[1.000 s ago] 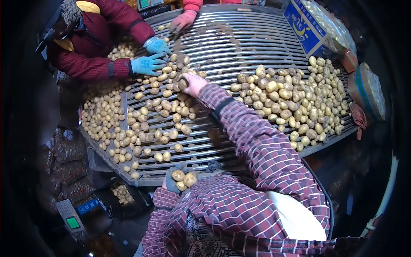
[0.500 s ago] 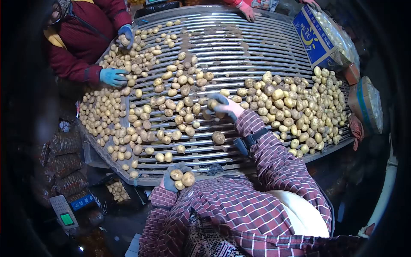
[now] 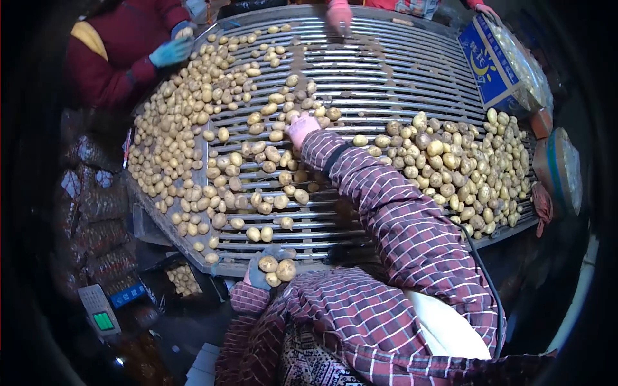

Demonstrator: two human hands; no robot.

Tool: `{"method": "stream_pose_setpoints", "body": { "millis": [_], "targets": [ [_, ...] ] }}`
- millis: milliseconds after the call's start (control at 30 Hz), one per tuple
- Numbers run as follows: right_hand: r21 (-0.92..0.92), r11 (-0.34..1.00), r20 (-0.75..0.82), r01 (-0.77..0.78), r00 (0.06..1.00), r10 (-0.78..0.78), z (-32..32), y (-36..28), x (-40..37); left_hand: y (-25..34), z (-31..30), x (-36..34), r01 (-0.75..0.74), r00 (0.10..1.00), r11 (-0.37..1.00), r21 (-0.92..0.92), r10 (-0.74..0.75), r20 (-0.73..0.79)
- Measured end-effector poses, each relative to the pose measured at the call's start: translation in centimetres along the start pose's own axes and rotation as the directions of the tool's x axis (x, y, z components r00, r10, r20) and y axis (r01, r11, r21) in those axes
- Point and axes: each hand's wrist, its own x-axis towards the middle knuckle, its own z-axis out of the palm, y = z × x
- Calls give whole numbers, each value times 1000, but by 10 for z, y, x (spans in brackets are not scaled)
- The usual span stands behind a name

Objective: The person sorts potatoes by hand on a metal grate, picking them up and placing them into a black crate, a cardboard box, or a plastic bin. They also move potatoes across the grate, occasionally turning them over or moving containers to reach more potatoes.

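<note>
While the right hand (image 3: 302, 128) stretched out over the roller grate (image 3: 386, 71), the left hand (image 3: 257, 275) cradled three potatoes (image 3: 277, 269) at the near edge.
Those three lay in the upturned palm with the gloved fingers curled up round them; they looked roundish, so no long axis could be told. The right hand lay palm down among the loose potatoes (image 3: 293, 100) at mid-grate, fingers bent, though whether they gripped one could not be told. Half a second before, it had been lower and nearer the body with a potato at its fingertips; the left hand had not moved. A co-worker's blue glove (image 3: 170, 51) worked the far left corner.
</note>
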Motion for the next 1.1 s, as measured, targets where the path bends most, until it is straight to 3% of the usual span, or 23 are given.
{"method": "stream_pose_setpoints", "body": {
  "millis": [133,233,300,400,467,567,600,633,667,733,767,833,867,933,1000,1067,1100],
  "targets": [
    [321,942,137,102,979,-153,-18,36,-26,2,-13,8,9,999,999,-52,-7,31],
    [519,855,5,-16,1000,16,-9,48,-30,1,-14,14,27,997,997,-65,-23,68],
    [695,715,-10,-70,994,107,-21,46,-12,1,-14,15,29,996,998,-63,-24,89],
    [716,664,124,-214,976,181,-36,27,4,5,-11,7,30,997,998,-63,-25,77],
    [633,706,215,-318,948,234,-22,4,20,13,-16,-4,20,999,998,-63,-17,49],
    [707,649,104,-280,949,296,-18,-7,14,21,-34,-17,24,1000,993,-119,-26,-16],
    [774,590,1,-229,933,360,-10,-3,11,24,-44,-19,43,998,985,-166,-50,-39],
    [974,165,102,-154,953,287,3,7,13,28,-55,-19,66,997,970,-234,-71,-16],
    [948,-300,159,-104,974,163,17,19,15,28,-66,-16,106,994,941,-320,-100,33],
    [554,-815,98,-169,986,-138,10,18,-30,50,-57,-21,295,926,801,-521,-106,361],
    [601,-790,28,-124,991,-134,28,11,-36,61,-52,-23,420,853,719,-554,-105,510],
    [674,-739,-112,-16,986,-124,48,-6,-51,70,-62,-28,211,868,857,-471,58,493],
    [652,-757,-120,-42,980,-158,50,-17,-58,66,-72,-27,-2,915,913,-407,166,368],
    [606,-789,-161,-100,956,-244,35,-40,-76,62,-86,-26,-360,926,927,-105,368,84],
    [575,-799,-109,-176,951,-288,12,-67,-96,62,-95,-33,-366,916,899,-241,393,77],
    [539,-801,37,-260,958,-286,-22,-99,-116,61,-126,-39,-228,890,904,-362,345,299],
    [523,-786,49,-329,932,-358,-20,-108,-114,62,-128,-47,-258,917,899,-354,343,203]
  ]
}}
